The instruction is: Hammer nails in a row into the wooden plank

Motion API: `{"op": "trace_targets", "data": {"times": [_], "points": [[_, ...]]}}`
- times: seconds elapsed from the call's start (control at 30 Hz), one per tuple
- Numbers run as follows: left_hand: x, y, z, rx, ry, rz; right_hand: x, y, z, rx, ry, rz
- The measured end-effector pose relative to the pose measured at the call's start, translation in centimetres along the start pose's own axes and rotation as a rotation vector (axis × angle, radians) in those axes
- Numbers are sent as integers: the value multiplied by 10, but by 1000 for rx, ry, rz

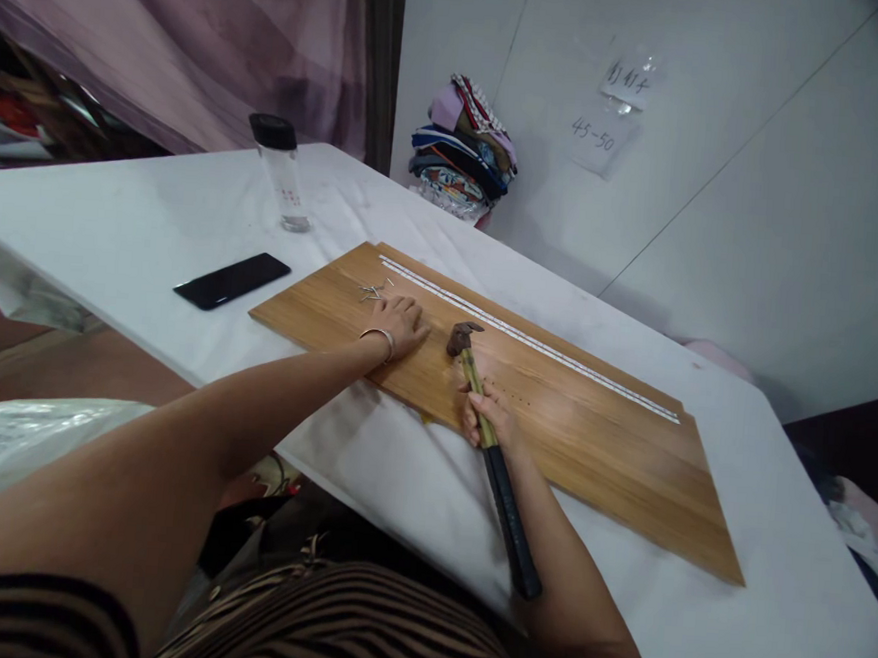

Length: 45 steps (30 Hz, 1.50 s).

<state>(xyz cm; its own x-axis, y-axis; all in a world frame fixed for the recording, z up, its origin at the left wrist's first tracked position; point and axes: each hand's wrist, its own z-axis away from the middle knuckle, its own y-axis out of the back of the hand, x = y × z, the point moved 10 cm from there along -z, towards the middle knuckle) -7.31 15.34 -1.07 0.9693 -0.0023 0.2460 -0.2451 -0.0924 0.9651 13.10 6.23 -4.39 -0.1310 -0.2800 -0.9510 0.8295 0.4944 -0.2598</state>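
Note:
A claw hammer (499, 489) with a rusty head and a yellow and black handle is in my right hand (494, 418), whose fingers wrap around the yellow part. Its head is over the wooden board (611, 451), and the black end points back towards my body. My left hand (400, 324) lies palm down on the board, fingers stretched out and bent a little. Whether anything is under that palm is hidden. Just beyond it is a small pile of loose nails (372, 291). Several small dark dots, perhaps nail heads or holes, mark the wood beside my right hand.
Two white printed strips (529, 337) run along the board's far side. A black phone (232, 280) and a clear bottle (284, 178) with a black lid are on the white-covered table (138, 218) to the left. Folded clothes (462, 155) are stacked by the wall.

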Motion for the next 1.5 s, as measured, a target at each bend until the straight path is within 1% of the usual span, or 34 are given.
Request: {"op": "trace_targets", "data": {"times": [0.47,0.67,0.97,1.5], "points": [[-1,0,0,5,8,-24,7,2,-3,-5,13,-29],[1,2,2,-17,9,-28,6,1,-3,-24,27,-37],[-1,0,0,2,11,-32,5,1,-2,-23,31,-23],[-2,-3,-1,1,11,-40,9,3,-4,-27,13,-47]]}}
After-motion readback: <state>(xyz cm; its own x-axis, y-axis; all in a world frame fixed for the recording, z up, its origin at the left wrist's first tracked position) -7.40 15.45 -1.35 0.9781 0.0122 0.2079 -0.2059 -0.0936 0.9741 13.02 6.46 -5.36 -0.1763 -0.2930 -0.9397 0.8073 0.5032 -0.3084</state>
